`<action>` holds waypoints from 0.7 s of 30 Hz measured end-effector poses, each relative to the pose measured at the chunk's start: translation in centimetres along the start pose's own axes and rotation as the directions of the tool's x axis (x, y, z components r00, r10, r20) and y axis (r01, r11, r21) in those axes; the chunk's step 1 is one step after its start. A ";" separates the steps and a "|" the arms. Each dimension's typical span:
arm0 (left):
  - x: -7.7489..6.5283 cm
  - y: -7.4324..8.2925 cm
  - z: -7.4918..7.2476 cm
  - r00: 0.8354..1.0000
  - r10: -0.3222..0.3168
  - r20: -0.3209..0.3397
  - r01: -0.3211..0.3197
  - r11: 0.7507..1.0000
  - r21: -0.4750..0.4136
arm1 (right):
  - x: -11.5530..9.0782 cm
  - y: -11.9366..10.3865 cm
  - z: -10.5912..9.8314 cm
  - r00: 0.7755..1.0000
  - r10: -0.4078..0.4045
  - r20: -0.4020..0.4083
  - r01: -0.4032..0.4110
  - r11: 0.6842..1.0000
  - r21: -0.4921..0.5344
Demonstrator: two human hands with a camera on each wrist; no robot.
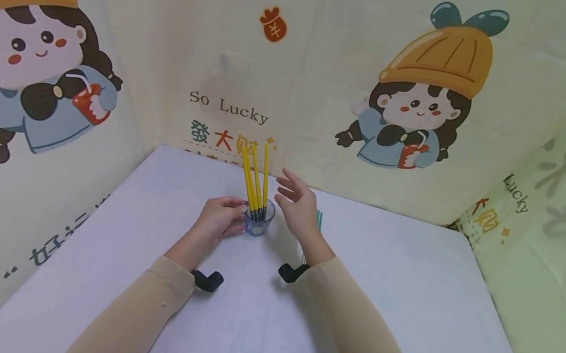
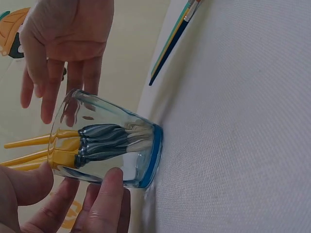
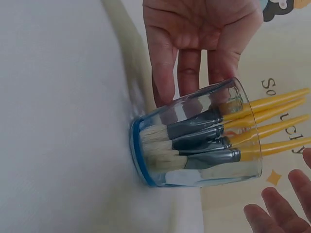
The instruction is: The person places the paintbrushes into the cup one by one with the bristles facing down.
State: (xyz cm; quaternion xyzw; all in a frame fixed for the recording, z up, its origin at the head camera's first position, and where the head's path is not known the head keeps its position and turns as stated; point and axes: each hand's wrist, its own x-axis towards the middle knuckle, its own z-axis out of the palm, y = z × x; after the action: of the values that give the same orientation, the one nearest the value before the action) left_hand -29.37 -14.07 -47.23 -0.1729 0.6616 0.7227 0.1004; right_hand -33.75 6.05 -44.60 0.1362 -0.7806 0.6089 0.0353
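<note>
A clear glass cup [image 1: 257, 225] with a blue base stands upright on the white table. Several yellow-handled paintbrushes [image 1: 255, 182] stand in it, pale bristles down and dark ferrules inside the glass, as the right wrist view shows. At the cup's left side, my left hand [image 1: 218, 219] holds the glass, its thumb near the rim and fingers along the wall. My right hand [image 1: 299, 204] is raised at the right of the cup, fingers spread loosely and holding nothing. In the left wrist view, its fingers [image 2: 77, 80] hang behind the cup.
Beyond my right wrist, slim brushes [image 2: 170, 46] with dark blue, yellow and green handles lie on the table [image 1: 383, 309], partly hidden by that arm in the head view. A cream cloth [image 1: 337, 88] printed with cartoon figures and lettering surrounds the table's back and sides.
</note>
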 end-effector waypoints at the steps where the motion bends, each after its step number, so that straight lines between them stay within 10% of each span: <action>1: 0.0 0.0 0.0 1.000 -0.001 -0.001 0.001 1.000 0.000 | 0.0 0.1 -0.2 1.000 0.001 0.000 -0.001 1.000 0.017; 21: -0.3 0.2 0.2 1.000 -0.011 -0.009 0.011 1.000 0.002 | -0.9 0.4 -2.6 0.999 0.045 0.006 -0.046 0.996 0.074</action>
State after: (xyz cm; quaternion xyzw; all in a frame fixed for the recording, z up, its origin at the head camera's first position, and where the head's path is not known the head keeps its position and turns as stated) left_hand -29.19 -13.90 -46.88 -0.1795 0.6619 0.7207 0.1014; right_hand -33.25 8.76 -44.49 0.1209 -0.7605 0.6378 0.0147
